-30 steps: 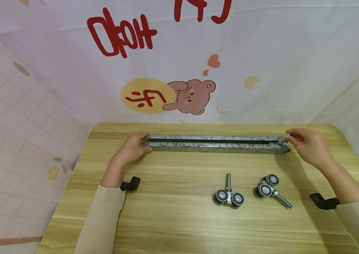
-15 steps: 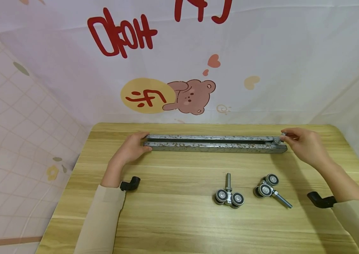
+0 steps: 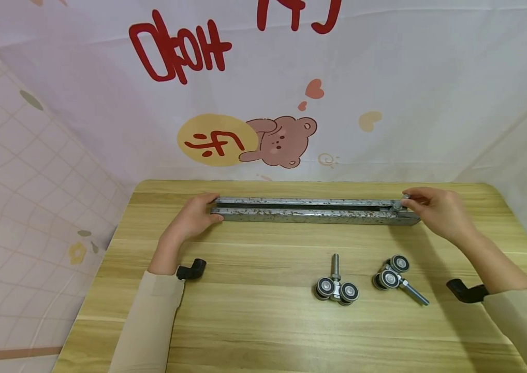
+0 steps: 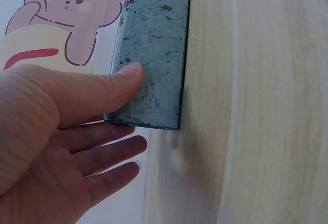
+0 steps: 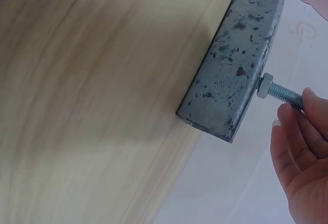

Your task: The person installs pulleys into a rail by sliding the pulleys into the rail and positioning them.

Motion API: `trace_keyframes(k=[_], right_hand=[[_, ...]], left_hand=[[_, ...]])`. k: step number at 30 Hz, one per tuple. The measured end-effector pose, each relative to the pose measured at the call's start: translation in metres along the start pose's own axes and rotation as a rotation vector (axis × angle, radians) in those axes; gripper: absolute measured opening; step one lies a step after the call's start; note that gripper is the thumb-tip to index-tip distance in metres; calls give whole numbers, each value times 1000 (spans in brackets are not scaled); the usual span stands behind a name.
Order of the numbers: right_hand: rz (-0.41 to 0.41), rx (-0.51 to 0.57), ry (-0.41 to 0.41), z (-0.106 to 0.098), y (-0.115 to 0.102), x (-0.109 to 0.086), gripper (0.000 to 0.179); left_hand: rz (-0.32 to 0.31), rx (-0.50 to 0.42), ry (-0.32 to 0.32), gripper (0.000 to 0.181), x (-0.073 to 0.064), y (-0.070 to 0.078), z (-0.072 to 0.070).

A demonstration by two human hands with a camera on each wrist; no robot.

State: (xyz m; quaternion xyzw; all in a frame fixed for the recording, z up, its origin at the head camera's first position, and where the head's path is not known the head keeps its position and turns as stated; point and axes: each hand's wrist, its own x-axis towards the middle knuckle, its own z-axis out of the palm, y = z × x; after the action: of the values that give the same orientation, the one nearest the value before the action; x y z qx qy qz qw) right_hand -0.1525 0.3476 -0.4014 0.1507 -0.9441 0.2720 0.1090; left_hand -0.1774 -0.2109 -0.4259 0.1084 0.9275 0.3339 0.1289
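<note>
The bench (image 3: 254,331) has a yellowish wood-grain top. A long, speckled metal rail (image 3: 310,214) lies across it, slot upward. In front of the rail's right half sit one roller (image 3: 336,291), bolt toward the rail, and a second roller (image 3: 391,273), bolt slanting away.

A long silver metal rail (image 3: 310,214), speckled with rust-brown and dark marks, lies nearly level across the middle of the head view, its lengthwise slot facing up. The left hand (image 3: 193,215) grips its left end, with the thumb on the near side. Near its right end, a silver threaded bolt (image 5: 284,95) with 1 hex nut stands out of the slot side, and the right hand (image 3: 445,213) pinches the bolt's free end between thumb and fingers. Below the rail, right of centre, lie 2 roller trolleys with black-and-silver wheels: the left trolley (image 3: 336,291) points its stud toward the top of the frame, the right trolley (image 3: 388,278) toward the lower right.
</note>
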Motion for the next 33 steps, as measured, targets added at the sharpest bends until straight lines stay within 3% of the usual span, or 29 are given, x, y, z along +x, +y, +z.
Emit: trace_keyframes(k=[15, 33], right_hand=[[-76, -3, -1, 11, -10, 8, 17], [-93, 28, -93, 14, -21, 15, 25]], left_hand=[[-5, -7, -3, 67, 0, -1, 0], [-2, 8, 1, 67, 1, -1, 0]])
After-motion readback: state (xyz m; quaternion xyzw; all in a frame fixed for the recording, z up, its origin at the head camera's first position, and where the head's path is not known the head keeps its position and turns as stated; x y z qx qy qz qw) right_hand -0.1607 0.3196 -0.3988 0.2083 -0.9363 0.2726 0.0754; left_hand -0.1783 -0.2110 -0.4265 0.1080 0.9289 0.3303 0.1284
